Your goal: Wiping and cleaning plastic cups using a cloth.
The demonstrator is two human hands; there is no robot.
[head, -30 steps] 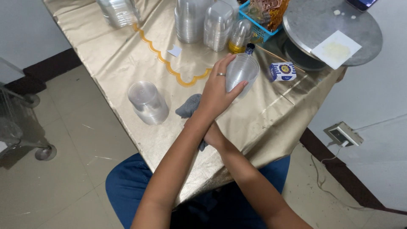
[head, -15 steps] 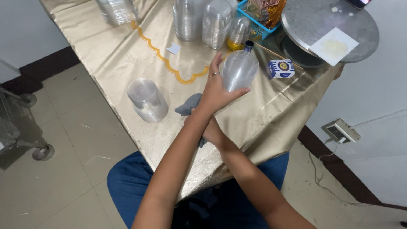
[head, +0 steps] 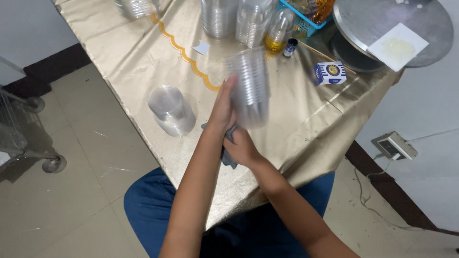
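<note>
Left hand (head: 223, 109): forearm runs up from the lower edge, fingers wrapped around the side of a stack of clear plastic cups (head: 248, 86), thumb side up. The stack is held above the table, roughly upright with a slight tilt, and blurred.

Right hand (head: 243, 147): sits lower, just below the stack's base, fingers curled closed on a grey cloth (head: 228, 152); whether it also touches the cups cannot be told.

Surroundings: a second, shorter stack of cups (head: 168, 108) lies on the table (head: 124, 57) to the left, well apart from the hands. Further stacks of cups (head: 219, 18) stand at the far edge, beside a small bottle of yellow liquid (head: 278, 32) and a blue basket (head: 306, 19). A small blue-and-white box (head: 330, 73) lies to the right, near a round metal tray (head: 382, 19) bearing a white paper square (head: 398, 47).

Materials: table cover glossy, gold, creased, with an orange scalloped line. Cups thin, transparent, ribbed.
</note>
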